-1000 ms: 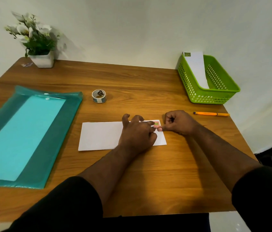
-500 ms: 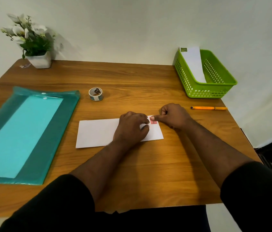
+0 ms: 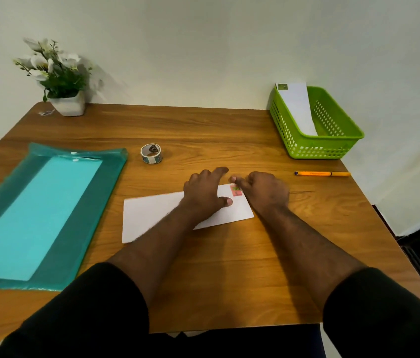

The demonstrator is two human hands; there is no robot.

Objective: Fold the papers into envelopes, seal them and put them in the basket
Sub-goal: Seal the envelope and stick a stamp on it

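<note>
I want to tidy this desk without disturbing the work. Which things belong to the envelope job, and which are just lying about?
In use: folded envelope, sticker, sticker roll, green basket holding a finished envelope, teal paper folder.

Lying about: orange pen, potted flowers.

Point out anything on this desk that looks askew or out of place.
Little stands out. The envelope under both hands lies slightly skewed to the table edge, and the one in the green basket leans over its back rim rather than lying flat.
</note>
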